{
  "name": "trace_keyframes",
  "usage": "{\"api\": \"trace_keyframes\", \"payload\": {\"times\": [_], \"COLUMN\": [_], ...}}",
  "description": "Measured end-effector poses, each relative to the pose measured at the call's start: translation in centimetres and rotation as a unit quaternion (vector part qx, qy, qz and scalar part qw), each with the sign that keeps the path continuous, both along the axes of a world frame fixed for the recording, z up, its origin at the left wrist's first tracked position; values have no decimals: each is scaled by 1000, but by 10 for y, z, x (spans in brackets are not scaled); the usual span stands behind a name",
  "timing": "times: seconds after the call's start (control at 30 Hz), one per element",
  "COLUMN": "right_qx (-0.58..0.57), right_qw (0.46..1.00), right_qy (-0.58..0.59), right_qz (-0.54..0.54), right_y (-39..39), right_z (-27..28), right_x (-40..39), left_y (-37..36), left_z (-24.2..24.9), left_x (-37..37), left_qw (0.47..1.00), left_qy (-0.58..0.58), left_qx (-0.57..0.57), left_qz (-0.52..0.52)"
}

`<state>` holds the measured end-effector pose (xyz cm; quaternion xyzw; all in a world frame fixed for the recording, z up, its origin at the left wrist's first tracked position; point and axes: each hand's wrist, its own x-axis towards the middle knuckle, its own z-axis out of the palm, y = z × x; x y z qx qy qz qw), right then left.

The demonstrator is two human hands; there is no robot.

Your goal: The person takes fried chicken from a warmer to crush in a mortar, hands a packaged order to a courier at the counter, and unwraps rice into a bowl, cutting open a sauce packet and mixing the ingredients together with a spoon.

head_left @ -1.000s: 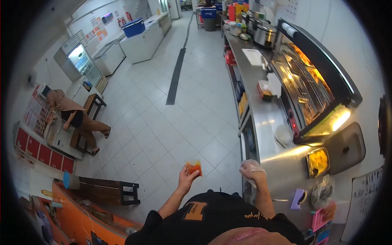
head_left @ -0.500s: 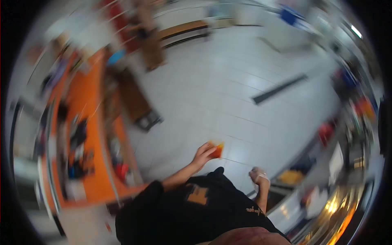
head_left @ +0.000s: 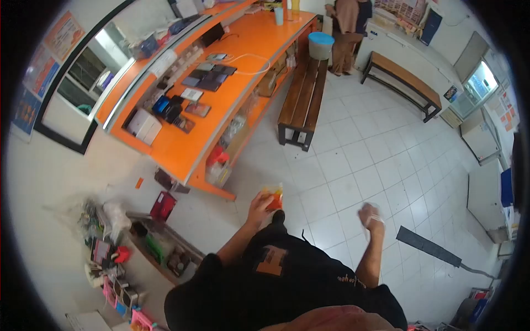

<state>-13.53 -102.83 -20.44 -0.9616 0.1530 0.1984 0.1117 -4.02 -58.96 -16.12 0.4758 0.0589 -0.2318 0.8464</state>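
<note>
My left hand (head_left: 257,209) is closed around a small orange and yellow packet (head_left: 275,201), which looks like clear plastic with something reddish-orange in it. It is held out in front of my dark shirt, over the tiled floor. On the other side, my right hand (head_left: 373,217) hangs by my body with its fingers curled. Something white and thin shows at its palm and wrist; I cannot make out what it is.
An orange counter (head_left: 243,83) with phones and a white printer (head_left: 144,126) runs along the left. Wooden benches (head_left: 305,99) stand ahead, near another person (head_left: 346,38). A cluttered low shelf (head_left: 165,243) is at lower left. A dark strip (head_left: 428,246) lies on the floor at right.
My view has swung left, bringing the orange counter and the benches more to the middle. The packet stays in my left hand; my right hand has moved outward and up in view.
</note>
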Motion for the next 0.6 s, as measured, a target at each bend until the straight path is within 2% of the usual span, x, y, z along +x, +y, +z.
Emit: {"api": "trace_keyframes", "payload": {"times": [0.03, 0.1, 0.13, 0.2, 0.27, 0.37, 0.47, 0.57, 0.6], "right_qx": [24, 62, 136, 222, 245, 152, 115, 116, 103], "right_qw": [999, 993, 976, 960, 968, 984, 978, 951, 951], "right_qy": [-5, -49, -82, -93, -48, 6, 20, 31, 27], "right_qz": [-27, 86, 149, 143, 4, -95, -175, -285, -290], "right_y": [36, 66, 77, 93, 91, 54, -17, -73, -95], "right_z": [30, 20, 34, 62, 81, 110, 83, 90, 79], "right_x": [34, 81, 102, 128, 145, 153, 144, 134, 131], "left_y": [7, 3, -1, -12, -35, -86, -164, -263, -293], "left_z": [-3, -4, -2, 5, 16, 8, -2, 1, 0], "left_x": [12, 42, 56, 86, 120, 172, 221, 255, 264], "left_qw": [1000, 999, 999, 999, 1000, 994, 979, 962, 957], "left_qy": [5, 20, 29, 31, 0, -11, -25, -23, -12], "left_qx": [2, 4, 8, 1, -6, 1, -4, -30, -36], "left_qz": [19, 38, 45, 35, -16, -107, -202, -269, -286]}}
